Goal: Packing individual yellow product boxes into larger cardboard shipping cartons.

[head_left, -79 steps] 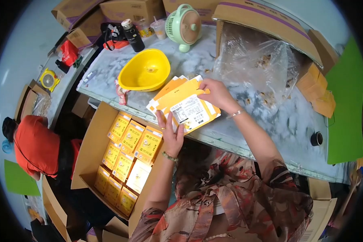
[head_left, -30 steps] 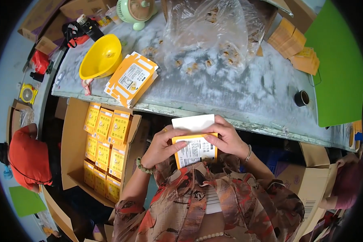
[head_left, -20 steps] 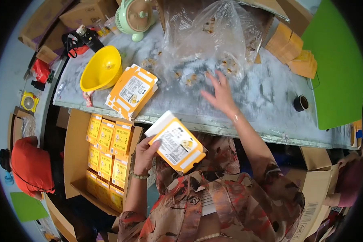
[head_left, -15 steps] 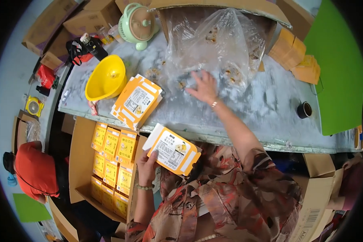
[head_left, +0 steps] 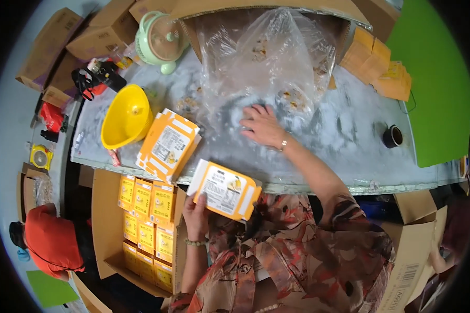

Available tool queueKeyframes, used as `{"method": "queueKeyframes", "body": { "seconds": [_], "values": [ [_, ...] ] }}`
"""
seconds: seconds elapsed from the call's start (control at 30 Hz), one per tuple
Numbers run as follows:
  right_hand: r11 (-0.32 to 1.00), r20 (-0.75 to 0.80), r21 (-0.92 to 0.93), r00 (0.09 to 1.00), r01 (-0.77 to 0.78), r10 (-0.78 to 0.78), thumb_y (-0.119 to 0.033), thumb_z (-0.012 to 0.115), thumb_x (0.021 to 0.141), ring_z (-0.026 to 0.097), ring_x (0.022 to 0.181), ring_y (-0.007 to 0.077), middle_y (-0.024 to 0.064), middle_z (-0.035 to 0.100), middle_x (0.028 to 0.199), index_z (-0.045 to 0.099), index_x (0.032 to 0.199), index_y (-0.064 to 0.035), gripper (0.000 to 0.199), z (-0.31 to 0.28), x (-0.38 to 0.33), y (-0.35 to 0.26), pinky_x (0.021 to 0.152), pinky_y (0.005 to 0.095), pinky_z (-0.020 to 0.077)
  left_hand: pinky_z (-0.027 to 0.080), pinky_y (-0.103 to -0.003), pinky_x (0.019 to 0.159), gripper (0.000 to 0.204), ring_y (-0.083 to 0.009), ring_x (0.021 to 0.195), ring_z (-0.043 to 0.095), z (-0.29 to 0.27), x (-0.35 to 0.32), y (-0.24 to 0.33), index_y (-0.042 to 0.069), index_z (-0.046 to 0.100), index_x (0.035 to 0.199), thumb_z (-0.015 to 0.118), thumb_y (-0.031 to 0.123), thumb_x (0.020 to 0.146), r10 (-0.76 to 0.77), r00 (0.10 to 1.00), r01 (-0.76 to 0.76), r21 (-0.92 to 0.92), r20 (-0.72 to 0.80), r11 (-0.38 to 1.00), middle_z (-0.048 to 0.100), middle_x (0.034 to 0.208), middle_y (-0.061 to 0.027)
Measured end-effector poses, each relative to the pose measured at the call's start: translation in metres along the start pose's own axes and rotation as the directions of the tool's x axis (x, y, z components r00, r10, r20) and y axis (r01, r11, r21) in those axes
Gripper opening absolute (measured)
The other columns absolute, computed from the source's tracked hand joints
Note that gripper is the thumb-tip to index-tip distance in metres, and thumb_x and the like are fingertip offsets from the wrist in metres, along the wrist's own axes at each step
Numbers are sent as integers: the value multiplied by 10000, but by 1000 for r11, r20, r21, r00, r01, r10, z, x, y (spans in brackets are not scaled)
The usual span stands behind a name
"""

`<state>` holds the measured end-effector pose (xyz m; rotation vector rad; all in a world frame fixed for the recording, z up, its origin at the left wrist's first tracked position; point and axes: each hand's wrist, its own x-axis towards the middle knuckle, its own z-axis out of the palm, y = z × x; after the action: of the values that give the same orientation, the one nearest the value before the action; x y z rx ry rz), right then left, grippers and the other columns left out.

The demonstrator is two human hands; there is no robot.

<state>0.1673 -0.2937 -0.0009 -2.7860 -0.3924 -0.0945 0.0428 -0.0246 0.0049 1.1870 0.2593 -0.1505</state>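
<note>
We record dark print in columns and blocks on the white panel of the orange-and-white carton [head_left: 219,188], centre near, with a short bold heading and a picture beside it. We find a like printed panel on the top piece of the stack of flat cartons [head_left: 164,143], farther left. We note dark characters on the fronts of the small yellow boxes [head_left: 162,201], near left. We see a barcode and a framed code on the brown cardboard box [head_left: 404,268], near right. We find marks on the brown boxes [head_left: 102,36], far left, too small to read.
</note>
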Motion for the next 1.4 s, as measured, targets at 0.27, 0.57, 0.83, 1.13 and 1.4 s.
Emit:
{"method": "queueKeyframes", "body": {
  "seconds": [0.27,0.57,0.83,1.13,1.4],
  "values": [
    [949,-495,310,862,60,107,-142,595,687,412,1020,237,99,459,1067,526,987,-79,315,-53,-107,49,851,330,327,511,-308,562,194,-178,673,584,9,24,-2,16,485,929,443,172,822,15,1000,-15,12,-26,1000,574,799,-91],
    [761,-372,633,808,-138,456,-106,623,647,493,844,233,95,500,911,539,897,-30,274,-35,-166,40,738,294,403,515,-322,575,188,-183,703,585,14,17,-5,14,493,888,452,184,819,7,999,-8,-18,-52,1000,571,822,-96],
    [935,-485,345,838,-79,250,-138,603,652,413,961,257,99,445,1056,517,954,-56,325,-19,-125,28,826,321,340,516,-310,562,176,-173,678,586,15,16,-8,16,494,885,457,173,816,13,1000,-14,-25,-28,1000,572,804,-92],
    [994,-111,110,994,8,4,-147,542,703,403,981,262,97,475,1019,531,969,-67,278,-28,-91,55,849,332,327,514,-308,580,193,-178,707,582,29,10,-10,2,482,911,449,169,820,-20,1000,20,-24,-2,1000,564,834,-93],
    [960,-119,276,993,38,-5,-260,605,655,327,1072,295,135,356,1164,429,1111,-77,522,-35,-150,39,895,358,280,505,-272,560,220,-150,734,560,65,19,-13,20,454,963,497,159,798,-13,1000,13,12,1,1000,543,857,-77]
  ]
}}
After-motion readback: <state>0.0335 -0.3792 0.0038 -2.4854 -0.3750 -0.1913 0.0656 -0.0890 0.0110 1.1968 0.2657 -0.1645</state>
